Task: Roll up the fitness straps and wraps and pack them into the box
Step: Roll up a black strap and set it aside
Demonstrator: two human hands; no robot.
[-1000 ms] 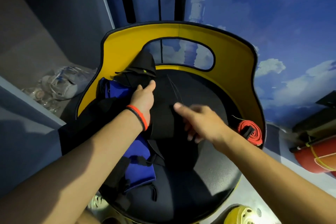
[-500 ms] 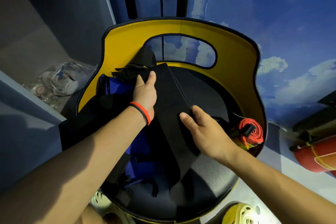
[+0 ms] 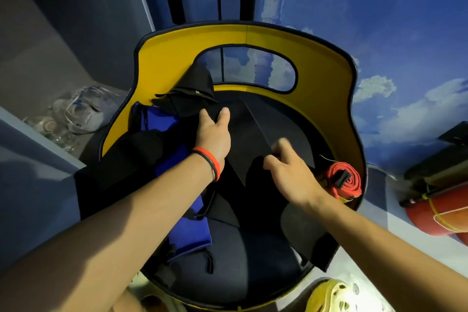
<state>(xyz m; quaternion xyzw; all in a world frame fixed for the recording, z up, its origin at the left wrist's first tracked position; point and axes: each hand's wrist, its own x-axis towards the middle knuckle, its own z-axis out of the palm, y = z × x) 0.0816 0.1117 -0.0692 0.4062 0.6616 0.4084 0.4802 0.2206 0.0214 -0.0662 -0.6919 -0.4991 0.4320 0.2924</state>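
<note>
Two hands meet a black wrap [image 3: 243, 139] lying on the chair seat [image 3: 228, 273], its long axis running from 11 o'clock down to 5 o'clock, where its end hangs over the rim. The left hand [image 3: 215, 134] presses flat, fingers straight, on the 11 o'clock end. The right hand [image 3: 288, 167], blurred, is at the wrap's edge, grip unclear; a rolled red strap [image 3: 344, 180] sits at 3 o'clock.
</note>
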